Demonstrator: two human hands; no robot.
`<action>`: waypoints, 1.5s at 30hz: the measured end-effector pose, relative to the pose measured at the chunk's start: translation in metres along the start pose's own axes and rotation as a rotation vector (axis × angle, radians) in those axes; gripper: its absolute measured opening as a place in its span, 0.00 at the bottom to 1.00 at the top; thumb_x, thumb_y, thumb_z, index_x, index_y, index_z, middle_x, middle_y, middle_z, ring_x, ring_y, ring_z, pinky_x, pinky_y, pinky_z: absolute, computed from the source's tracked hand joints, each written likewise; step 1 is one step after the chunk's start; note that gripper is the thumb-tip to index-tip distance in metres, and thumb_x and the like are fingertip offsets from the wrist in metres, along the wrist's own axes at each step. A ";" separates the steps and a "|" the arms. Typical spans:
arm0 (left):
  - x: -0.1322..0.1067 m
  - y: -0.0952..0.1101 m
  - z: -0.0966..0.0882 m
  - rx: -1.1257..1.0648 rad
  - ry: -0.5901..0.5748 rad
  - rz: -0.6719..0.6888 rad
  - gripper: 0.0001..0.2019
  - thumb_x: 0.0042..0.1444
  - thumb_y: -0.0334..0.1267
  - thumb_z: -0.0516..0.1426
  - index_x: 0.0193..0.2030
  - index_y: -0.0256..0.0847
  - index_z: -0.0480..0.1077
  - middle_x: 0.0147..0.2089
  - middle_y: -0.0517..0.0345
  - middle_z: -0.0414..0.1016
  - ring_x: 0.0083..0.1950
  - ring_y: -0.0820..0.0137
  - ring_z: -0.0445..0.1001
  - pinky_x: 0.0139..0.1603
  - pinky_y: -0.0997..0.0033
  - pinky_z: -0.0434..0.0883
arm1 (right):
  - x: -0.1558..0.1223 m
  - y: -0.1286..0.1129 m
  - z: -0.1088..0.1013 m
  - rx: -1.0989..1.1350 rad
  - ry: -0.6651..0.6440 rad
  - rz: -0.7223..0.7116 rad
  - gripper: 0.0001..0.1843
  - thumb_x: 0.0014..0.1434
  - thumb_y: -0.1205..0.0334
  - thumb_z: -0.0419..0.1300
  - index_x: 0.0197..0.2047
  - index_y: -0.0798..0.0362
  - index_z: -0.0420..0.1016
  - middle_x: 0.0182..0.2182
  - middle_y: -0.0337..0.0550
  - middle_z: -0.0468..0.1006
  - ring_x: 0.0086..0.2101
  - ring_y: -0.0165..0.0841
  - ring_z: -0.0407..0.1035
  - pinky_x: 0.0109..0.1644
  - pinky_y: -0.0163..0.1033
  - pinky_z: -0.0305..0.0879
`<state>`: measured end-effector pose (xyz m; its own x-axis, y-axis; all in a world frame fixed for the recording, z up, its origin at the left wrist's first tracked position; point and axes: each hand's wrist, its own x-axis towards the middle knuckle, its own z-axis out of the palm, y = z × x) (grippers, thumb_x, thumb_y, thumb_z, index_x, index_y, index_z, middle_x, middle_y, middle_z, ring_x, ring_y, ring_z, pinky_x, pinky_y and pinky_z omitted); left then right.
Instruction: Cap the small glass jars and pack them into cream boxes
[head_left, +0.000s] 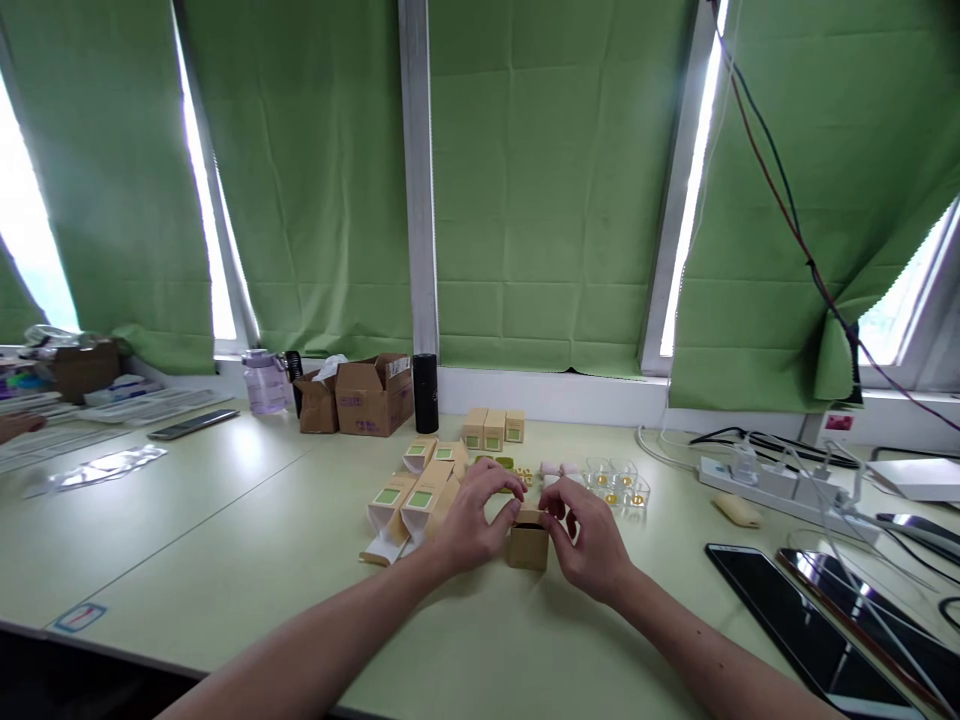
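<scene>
Tabletop (247, 560): left hand (481, 515) and right hand (586, 538) pinched a carton (528, 551); amber-holding cups (622, 471) sat at two o'clock, green-labelled boxes (421, 506) at ten.

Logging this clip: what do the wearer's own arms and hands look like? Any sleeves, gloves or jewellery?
The left hand and right hand are ungloved, with no jewellery visible. The left forearm and right forearm are bare, with no sleeve or watch in view; a couple of small spots mark the right one.
</scene>
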<state>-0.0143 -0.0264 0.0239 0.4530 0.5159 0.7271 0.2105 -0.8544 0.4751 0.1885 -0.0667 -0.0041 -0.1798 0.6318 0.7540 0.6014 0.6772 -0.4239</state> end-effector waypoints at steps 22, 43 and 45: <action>-0.003 0.004 0.004 0.053 -0.033 0.055 0.05 0.59 0.30 0.55 0.33 0.42 0.69 0.40 0.53 0.79 0.47 0.59 0.70 0.51 0.56 0.68 | -0.002 -0.004 -0.001 -0.101 0.003 -0.161 0.09 0.54 0.75 0.57 0.34 0.50 0.65 0.29 0.39 0.71 0.31 0.33 0.63 0.32 0.37 0.54; -0.003 0.001 0.005 0.075 0.009 0.041 0.11 0.63 0.34 0.56 0.29 0.42 0.72 0.41 0.53 0.81 0.49 0.60 0.73 0.54 0.54 0.69 | 0.001 -0.003 -0.011 -0.118 -0.109 -0.179 0.07 0.55 0.71 0.57 0.36 0.50 0.65 0.28 0.38 0.70 0.29 0.32 0.62 0.32 0.37 0.52; -0.004 -0.002 0.006 0.064 0.030 0.007 0.07 0.63 0.35 0.56 0.34 0.42 0.74 0.42 0.52 0.81 0.49 0.59 0.74 0.54 0.55 0.71 | 0.002 -0.001 -0.015 -0.134 -0.161 -0.166 0.12 0.54 0.69 0.58 0.43 0.50 0.67 0.29 0.38 0.71 0.29 0.33 0.64 0.32 0.37 0.53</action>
<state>-0.0114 -0.0272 0.0173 0.4286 0.5104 0.7455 0.2630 -0.8599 0.4375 0.1995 -0.0721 0.0054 -0.4000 0.5755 0.7133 0.6494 0.7272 -0.2225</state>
